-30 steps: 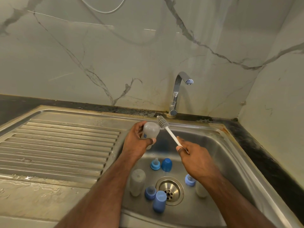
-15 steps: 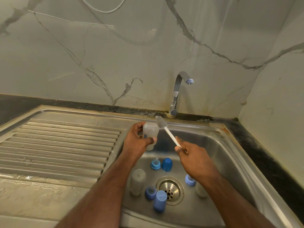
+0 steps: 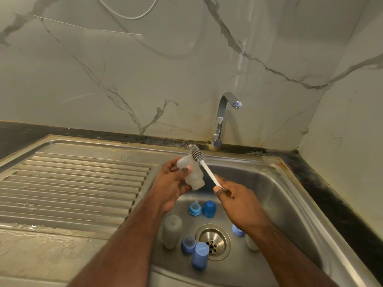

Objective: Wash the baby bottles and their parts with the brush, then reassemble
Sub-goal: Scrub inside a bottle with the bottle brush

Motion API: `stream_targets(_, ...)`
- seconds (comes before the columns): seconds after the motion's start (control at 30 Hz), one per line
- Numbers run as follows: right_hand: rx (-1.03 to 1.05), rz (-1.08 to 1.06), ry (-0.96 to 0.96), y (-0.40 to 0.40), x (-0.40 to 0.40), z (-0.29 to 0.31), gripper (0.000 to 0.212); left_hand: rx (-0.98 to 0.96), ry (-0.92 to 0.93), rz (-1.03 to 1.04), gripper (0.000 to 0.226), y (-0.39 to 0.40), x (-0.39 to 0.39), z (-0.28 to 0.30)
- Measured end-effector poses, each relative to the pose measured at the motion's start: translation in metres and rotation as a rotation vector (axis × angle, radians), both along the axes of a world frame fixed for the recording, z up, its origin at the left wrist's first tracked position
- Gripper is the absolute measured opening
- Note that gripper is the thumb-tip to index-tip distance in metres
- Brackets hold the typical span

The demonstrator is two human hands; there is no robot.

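Head view: left hand [image 3: 172, 183] grips a frosted baby bottle [image 3: 191, 174] over the back left corner of the steel sink [image 3: 275, 195], fingers and thumb wrapped round its body, neck end tilted down to the right, base end up by the fingertips. Right hand [image 3: 238, 206] closes round the white handle of the bottle brush [image 3: 204, 165]; grey bristle head sticks up past the bottle's upper end, touching or just beside its side, can't tell which. Brush handle slants down right into the fist, bottle just left of it.

On the basin floor: a second bottle [image 3: 172, 230] lying beside the left forearm, a blue teat ring [image 3: 194, 208] and a dark blue cap [image 3: 209, 209] side by side below the hands, another teat ring [image 3: 188, 244] and a light blue cap [image 3: 200, 257] left of the drain [image 3: 213, 241], a blue part [image 3: 238, 230] and a pale bottle [image 3: 251, 244] partly hidden under the right wrist.

Tap [image 3: 222, 119] behind, draining board [image 3: 72, 189] on the left
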State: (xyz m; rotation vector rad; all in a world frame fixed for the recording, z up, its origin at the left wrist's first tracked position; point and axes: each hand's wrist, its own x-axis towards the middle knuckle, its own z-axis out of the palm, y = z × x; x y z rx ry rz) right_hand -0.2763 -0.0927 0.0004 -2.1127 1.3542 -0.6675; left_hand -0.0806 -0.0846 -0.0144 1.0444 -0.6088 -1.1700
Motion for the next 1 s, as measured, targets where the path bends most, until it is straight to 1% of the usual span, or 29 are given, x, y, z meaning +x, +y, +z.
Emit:
stream_targets(0.1, 0.014, -0.02, -0.008, -0.004, -0.003, 0.001, 0.043, 0.026, 0.065, -0.002, 0.039, 0.001, 0.0, 0.001)
stream_targets(0.27, 0.008, 0.026, -0.047, 0.006, 0.001, -0.001, 0.044, 0.001, 0.033, 0.052, 0.039, 0.002, 0.001, 0.002)
stream_targets(0.4, 0.034, -0.046, -0.034, -0.001, 0.0, -0.003, 0.044, -0.022, 0.032, 0.07, 0.037, 0.003, 0.003, 0.003)
stream_targets(0.53, -0.007, 0.039, -0.066, 0.012, 0.005, -0.002, 0.044, -0.025, 0.011, 0.067, 0.042, 0.001, 0.004, 0.002)
stream_targets(0.67, 0.018, -0.052, -0.028, 0.001, 0.002, -0.003, 0.045, -0.044, 0.059, 0.081, 0.029, 0.003, 0.004, 0.005)
stream_targets(0.73, 0.006, -0.036, -0.056, 0.003, 0.002, -0.002, 0.044, -0.047, 0.065, 0.091, 0.027, 0.003, 0.004, 0.006)
stream_targets(0.83, -0.004, 0.043, -0.052, 0.016, 0.006, 0.001, 0.043, -0.044, 0.093, 0.109, 0.033, 0.001, 0.006, 0.005)
stream_targets(0.93, 0.005, -0.043, -0.019, 0.005, 0.005, 0.002, 0.045, -0.039, 0.109, 0.12, 0.038, 0.003, 0.005, 0.006)
stream_targets(1.0, 0.0, -0.046, -0.022, 0.006, 0.004, 0.003, 0.045, -0.039, 0.103, 0.12, 0.036, 0.004, 0.004, 0.007)
